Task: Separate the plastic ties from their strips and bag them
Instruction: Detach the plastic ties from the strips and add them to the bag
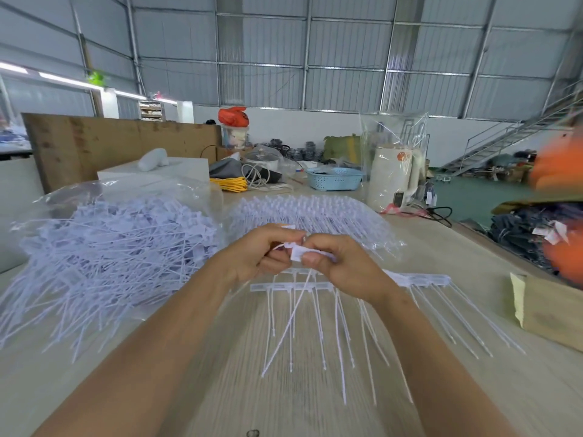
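- The left hand (255, 253) and right hand (340, 263) meet at the frame's centre, both with fingers curled in, pinching the head of one white tie (295, 250) between them; its tail trails down toward 6 o'clock.
- Just below the hands a strip (284, 287) lies on the table (441, 389) with its ties fanned toward 6 o'clock.
- A clear bag (110, 234) of loose ties sits at 9 o'clock; a second stack of strips (309, 212) lies at 12 o'clock.
- Risk: a sideways twist may snap the tie's head rather than free it cleanly.
- Risk: the trailing tail could snag the neighbouring tails and drag the strip off position.
- Risk: a loose pinch may drop the tie among the unseparated ones.
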A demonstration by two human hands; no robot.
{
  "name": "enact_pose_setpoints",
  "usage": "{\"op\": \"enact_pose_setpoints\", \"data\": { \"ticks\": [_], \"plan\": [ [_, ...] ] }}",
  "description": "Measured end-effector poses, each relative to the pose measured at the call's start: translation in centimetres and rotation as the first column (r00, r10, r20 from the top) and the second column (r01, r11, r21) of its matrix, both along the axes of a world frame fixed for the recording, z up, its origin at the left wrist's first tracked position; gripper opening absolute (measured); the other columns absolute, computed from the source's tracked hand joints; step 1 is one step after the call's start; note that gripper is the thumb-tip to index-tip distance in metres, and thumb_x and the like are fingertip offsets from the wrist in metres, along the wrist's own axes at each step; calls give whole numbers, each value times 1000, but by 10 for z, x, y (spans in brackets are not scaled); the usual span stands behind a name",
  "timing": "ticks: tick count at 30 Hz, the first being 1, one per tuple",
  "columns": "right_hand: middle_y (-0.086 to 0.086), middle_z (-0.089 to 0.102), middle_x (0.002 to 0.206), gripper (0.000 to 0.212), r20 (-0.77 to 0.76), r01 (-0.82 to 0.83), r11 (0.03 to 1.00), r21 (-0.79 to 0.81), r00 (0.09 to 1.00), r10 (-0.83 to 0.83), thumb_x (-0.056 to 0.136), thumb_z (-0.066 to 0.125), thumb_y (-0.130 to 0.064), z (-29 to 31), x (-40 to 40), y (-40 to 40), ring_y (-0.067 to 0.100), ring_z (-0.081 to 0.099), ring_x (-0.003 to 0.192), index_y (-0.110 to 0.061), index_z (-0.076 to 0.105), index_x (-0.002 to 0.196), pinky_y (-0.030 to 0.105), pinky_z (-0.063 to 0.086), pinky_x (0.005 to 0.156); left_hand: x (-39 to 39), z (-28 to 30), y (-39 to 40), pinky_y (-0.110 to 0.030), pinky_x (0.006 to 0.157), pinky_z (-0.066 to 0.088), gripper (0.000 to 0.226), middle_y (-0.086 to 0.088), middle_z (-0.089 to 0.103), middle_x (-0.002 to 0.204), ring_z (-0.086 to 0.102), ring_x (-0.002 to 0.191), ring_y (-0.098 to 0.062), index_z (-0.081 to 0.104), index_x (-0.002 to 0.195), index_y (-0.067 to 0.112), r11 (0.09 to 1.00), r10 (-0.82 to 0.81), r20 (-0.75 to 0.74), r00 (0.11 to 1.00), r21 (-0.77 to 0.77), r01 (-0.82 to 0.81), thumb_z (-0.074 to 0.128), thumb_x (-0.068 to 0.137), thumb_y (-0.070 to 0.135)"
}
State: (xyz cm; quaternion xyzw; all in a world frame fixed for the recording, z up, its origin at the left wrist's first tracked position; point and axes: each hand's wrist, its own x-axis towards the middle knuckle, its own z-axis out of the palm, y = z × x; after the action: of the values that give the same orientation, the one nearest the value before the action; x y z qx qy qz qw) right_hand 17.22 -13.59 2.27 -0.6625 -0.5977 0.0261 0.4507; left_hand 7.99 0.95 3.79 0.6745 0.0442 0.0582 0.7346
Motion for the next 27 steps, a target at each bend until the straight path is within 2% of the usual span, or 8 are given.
{"op": "enact_pose_setpoints", "data": {
  "ticks": [2, 5, 7, 10, 14, 19, 24, 27],
  "plan": [
    [-15, 58, 68, 30, -14, -46, 999, 22, 999, 46, 90, 57, -4, 2, -1, -2, 0, 53, 68, -29, 58, 74, 14, 41, 70, -3, 2, 0, -13, 30, 12, 33, 7, 27, 37, 11, 31, -5, 50, 46, 17, 976, -96, 75, 993, -188, 108, 51, 78, 25],
    [-11, 51, 66, 25, -38, 31, 999, 35, 999, -30, 90, 57, -6, -2, 6, -6, 2, 46, 64, -24, 58, 73, 16, 37, 66, -1, 10, 0, -13, 29, 15, 34, 6, 37, 42, 14, 31, -4, 55, 55, 16, 957, -89, 180, 980, -256, 134, 47, 86, 28],
    [-3, 52, 68, 13, -58, 105, 991, 85, 993, -101, 92, 56, -8, -6, 11, -5, 8, 46, 66, -12, 63, 81, 23, 38, 66, 9, 9, -6, -11, 30, 17, 33, 3, 47, 50, 25, 31, -2, 55, 70, 14, 990, 97, 169, 981, -118, -77, 41, 97, 29],
    [1, 57, 82, 13, -31, 132, 984, 117, 991, -130, 93, 51, -4, -7, 9, -1, 13, 51, 76, -8, 60, 102, 26, 39, 71, 24, -1, -20, -14, 37, 25, 42, -6, 52, 61, 37, 36, -8, 55, 77, 11, 914, 366, 147, 919, 127, -385, 37, 100, 42],
    [7, 60, 114, 42, 14, 140, 988, 69, 990, -141, 89, 52, 5, -10, 10, 2, 17, 54, 109, -12, 51, 127, 27, 40, 94, 26, -10, -32, -17, 46, 36, 54, 1, 60, 63, 48, 46, -7, 60, 70, 23, 861, 349, 100, 932, 357, -361, 34, 89, 66],
    [-6, 46, 91, 51, 2, 305, 945, 120, 952, -307, 83, 67, -8, -18, 14, 6, 2, 47, 84, -24, 50, 129, 13, 36, 74, 28, -21, -34, -16, 42, 34, 28, -3, 50, 64, 42, 41, -4, 55, 85, 13, 836, 338, 263, 903, 358, -417, 43, 100, 33],
    [5, 59, 82, 12, -79, 387, 922, -5, 919, -387, 85, 67, -20, -19, 21, 7, 22, 57, 70, -10, 62, 89, 34, 47, 66, 29, -20, -32, -16, 40, 31, 23, -5, 47, 61, 40, 40, -7, 57, 81, 17, 858, 370, 311, 875, 247, -451, 45, 100, 17],
    [6, 58, 72, 12, -20, 301, 954, 5, 954, -301, 89, 61, -16, -20, 17, 7, 20, 51, 63, -9, 61, 79, 28, 40, 62, 28, -22, -30, -14, 36, 24, 22, -2, 42, 54, 31, 35, -7, 53, 77, 13, 877, 382, 266, 885, 199, -438, 50, 98, 18]
  ]
}}
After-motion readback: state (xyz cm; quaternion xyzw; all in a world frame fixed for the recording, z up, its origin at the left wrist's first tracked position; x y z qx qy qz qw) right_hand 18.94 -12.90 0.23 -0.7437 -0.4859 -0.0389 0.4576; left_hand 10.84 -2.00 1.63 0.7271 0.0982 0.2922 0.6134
